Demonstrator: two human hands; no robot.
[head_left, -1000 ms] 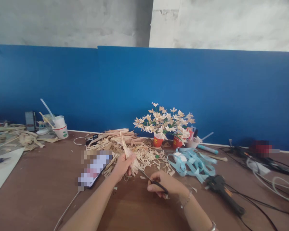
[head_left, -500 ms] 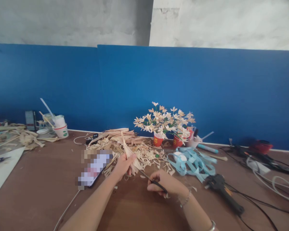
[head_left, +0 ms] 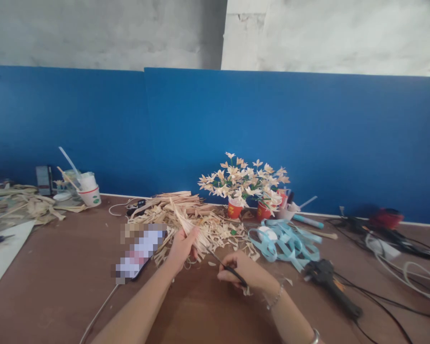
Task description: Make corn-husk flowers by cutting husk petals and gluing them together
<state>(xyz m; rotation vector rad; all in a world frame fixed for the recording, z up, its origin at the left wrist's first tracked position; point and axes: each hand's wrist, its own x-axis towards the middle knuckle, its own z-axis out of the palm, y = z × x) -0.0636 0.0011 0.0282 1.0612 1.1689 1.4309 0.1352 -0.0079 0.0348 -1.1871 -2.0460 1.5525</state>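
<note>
My left hand (head_left: pixel 183 247) is closed around a pale, pleated corn husk (head_left: pixel 181 214), whose narrow end points up and away. In my right hand (head_left: pixel 244 270) is a pair of scissors (head_left: pixel 232 273) with dark handles. Its blades reach left to the lower edge of the husk; whether they touch it I cannot tell. Behind both hands spreads a heap of cut husk pieces (head_left: pixel 215 231), with longer husk strips (head_left: pixel 179 200) at its back. Husk flowers (head_left: pixel 245 179) on green stems stand in red paper cups (head_left: pixel 234 209) beyond the heap.
A phone (head_left: pixel 141 253) with a white cable lies left of my hands. To the right are tangled light-blue ribbon (head_left: pixel 290 243) and a black glue gun (head_left: pixel 333 286) with its cord. White cups (head_left: pixel 90 195) stand farther left. A blue partition (head_left: pixel 129 129) closes off the back.
The husk in my left hand has tipped to the left, its narrow end lower and farther left. My right hand and the scissors have shifted only slightly left.
</note>
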